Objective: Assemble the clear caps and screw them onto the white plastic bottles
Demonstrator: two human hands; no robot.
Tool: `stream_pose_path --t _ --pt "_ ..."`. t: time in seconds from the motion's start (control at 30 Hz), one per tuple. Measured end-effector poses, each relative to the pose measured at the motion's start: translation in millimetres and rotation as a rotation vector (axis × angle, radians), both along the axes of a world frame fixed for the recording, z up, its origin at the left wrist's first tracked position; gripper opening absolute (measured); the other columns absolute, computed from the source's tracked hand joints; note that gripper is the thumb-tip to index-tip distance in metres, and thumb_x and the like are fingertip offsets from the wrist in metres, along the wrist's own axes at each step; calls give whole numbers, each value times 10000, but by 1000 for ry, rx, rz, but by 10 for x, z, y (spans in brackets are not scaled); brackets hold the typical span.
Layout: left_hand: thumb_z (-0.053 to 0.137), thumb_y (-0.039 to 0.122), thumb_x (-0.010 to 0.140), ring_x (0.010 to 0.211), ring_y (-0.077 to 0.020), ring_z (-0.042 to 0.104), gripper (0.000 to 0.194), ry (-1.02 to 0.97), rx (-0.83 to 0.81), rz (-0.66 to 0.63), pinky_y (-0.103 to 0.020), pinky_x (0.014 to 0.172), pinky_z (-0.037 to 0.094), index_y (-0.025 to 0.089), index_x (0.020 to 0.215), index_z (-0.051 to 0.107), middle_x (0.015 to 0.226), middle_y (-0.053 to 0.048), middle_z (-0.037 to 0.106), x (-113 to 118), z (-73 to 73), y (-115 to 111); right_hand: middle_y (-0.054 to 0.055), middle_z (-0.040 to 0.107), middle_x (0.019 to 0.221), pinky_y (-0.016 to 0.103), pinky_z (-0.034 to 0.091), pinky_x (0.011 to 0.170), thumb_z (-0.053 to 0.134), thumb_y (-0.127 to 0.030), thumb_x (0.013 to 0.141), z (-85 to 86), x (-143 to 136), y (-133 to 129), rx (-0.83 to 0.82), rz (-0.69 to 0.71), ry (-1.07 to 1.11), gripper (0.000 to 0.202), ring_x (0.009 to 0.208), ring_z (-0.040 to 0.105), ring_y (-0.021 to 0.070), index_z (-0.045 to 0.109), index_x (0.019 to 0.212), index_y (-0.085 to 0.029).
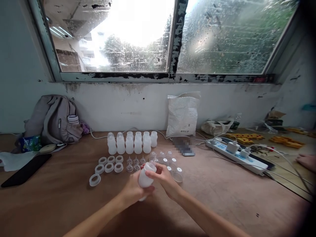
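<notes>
A frosted white baby bottle (146, 178) is tilted above the brown table, with my left hand (134, 184) wrapped round its body. At its upper end, the fingers of my right hand (163, 177) close on the rim; whether a ring sits there I cannot make out. Beyond my hands stand several more frosted bottles (129, 144) in rows, two at the left with clear tops. Several white collar rings (94, 180) lie to the left of my hands. Clear bottle nipples (129, 167) stand just behind them, and clear round caps (177, 177) lie to the right, partly hidden by my right hand.
A grey backpack (53, 118) and a black flat object (27, 170) are at the left. A white plastic package (183, 115) leans on the wall. A power strip (251, 163) with plugs and cables lies right, near yellow parts (286, 142) and another person's hand (306, 160).
</notes>
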State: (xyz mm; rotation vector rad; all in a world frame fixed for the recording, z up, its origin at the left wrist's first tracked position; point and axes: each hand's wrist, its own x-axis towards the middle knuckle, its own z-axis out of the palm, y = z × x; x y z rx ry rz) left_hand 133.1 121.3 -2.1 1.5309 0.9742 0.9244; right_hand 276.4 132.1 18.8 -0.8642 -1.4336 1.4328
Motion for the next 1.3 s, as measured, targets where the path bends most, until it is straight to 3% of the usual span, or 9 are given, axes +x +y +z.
stream_pose_path --t 0.1,0.2,0.27,0.47,0.73,0.87,1.0,1.13,1.3 --pt "654 180 572 672 -154 520 364 21 81 70 -237 570 399 152 926 575 770 -16 596 18 83 -34 55 641 899 271 434 685 713 -383 607 55 -23 0 33 -56 16 321 824 567 195 635 828 -164" --pt "615 182 585 579 -139 524 235 -147 -230 -221 -248 525 405 165 812 556 648 16 549 17 126 -106 78 621 1035 223 415 543 665 -414 634 154 -16 -7 -14 149 42 349 721 574 155 639 877 -164" --pt "562 198 625 559 -137 532 163 -225 -327 -321 -262 525 419 176 785 538 637 23 534 26 124 -126 82 642 996 202 361 445 628 -416 663 204 -44 -7 -71 225 55 310 593 553 119 629 834 -157" --pt "622 201 571 628 -164 514 169 -45 41 55 -279 567 409 155 702 526 654 5 527 88 89 18 33 669 691 243 421 567 672 -313 624 223 -239 33 -2 -156 145 189 667 591 170 563 688 -173" --pt "522 223 655 557 -147 541 82 -6 -18 -131 -261 499 432 158 704 532 609 9 544 -9 245 -37 49 674 835 243 418 581 652 -312 631 312 -193 73 -13 112 189 221 733 586 172 598 796 -175" --pt "549 185 603 565 -133 509 64 83 127 22 -237 507 404 147 628 504 579 26 512 67 209 38 18 642 664 228 405 545 642 -273 624 220 -257 129 23 -68 224 146 624 556 147 556 689 -175" --pt "587 198 575 663 -179 523 259 160 247 233 -269 569 401 158 822 519 719 0 558 161 183 83 7 617 678 227 404 532 640 -293 630 209 -311 135 88 -153 215 157 603 543 141 548 704 -188" --pt "608 240 596 693 -216 542 444 261 338 391 -309 608 395 172 1015 475 784 -36 590 151 157 119 -9 596 676 225 393 535 654 -337 639 257 -287 169 161 -158 90 193 604 528 133 554 714 -191" --pt "631 322 642 680 -195 549 349 315 406 400 -292 615 398 180 931 497 735 -17 581 -47 93 208 19 612 828 258 408 637 573 -431 730 291 -38 357 318 -65 -176 300 749 553 158 591 905 -188"
